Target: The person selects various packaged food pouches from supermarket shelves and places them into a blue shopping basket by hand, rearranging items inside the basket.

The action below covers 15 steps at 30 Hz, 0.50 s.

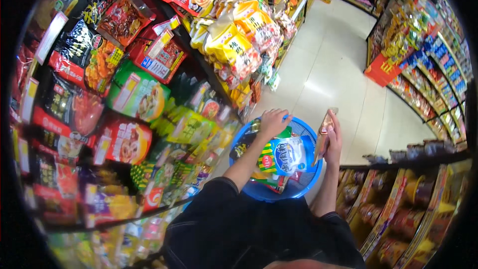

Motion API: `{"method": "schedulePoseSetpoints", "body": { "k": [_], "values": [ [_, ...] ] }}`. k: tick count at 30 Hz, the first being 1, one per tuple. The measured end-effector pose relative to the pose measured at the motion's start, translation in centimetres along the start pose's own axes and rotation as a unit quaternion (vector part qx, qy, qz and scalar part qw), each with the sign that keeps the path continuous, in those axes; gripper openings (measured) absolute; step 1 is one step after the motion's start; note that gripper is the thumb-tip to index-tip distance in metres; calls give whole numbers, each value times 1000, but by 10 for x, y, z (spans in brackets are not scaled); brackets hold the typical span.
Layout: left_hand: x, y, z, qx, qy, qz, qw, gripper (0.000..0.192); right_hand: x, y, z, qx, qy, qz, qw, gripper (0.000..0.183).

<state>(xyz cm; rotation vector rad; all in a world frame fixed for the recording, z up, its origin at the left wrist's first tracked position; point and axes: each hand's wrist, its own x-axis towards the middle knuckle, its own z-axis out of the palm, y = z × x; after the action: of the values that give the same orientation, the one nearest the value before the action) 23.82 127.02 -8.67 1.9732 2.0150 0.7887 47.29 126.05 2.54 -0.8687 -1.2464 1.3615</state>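
A round blue plastic basket (316,172) is in front of my body, with several packets inside. On top lies a blue, white and green seasoning pouch (289,157); a black packet (242,144) leans at the left side and a green packet (285,133) shows near the far side. My left hand (273,122) reaches across the basket, its fingers curled at the far rim. To the right of the basket, my right hand (332,140) grips a flat reddish-brown packet (323,132), seen nearly edge-on and held upright beside the rim.
Shelves with hanging food packets (129,138) rise close on my left, with yellow-and-white bags (233,45) jutting out ahead. A pale tiled aisle floor (325,56) runs forward. Low shelves (388,209) stand close on the right; a red-fronted snack display (382,71) is farther off.
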Motion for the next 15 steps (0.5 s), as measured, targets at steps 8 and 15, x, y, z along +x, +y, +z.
{"method": "schedulePoseSetpoints", "body": {
  "k": [8,15],
  "values": [
    [133,-20,12,-23,40,-4,999,38,165,-74,73,-138,-153,-103,973,46],
    [183,-65,25,-18,81,-48,995,37,308,-129,164,-240,-249,-268,899,47]
  ]
}}
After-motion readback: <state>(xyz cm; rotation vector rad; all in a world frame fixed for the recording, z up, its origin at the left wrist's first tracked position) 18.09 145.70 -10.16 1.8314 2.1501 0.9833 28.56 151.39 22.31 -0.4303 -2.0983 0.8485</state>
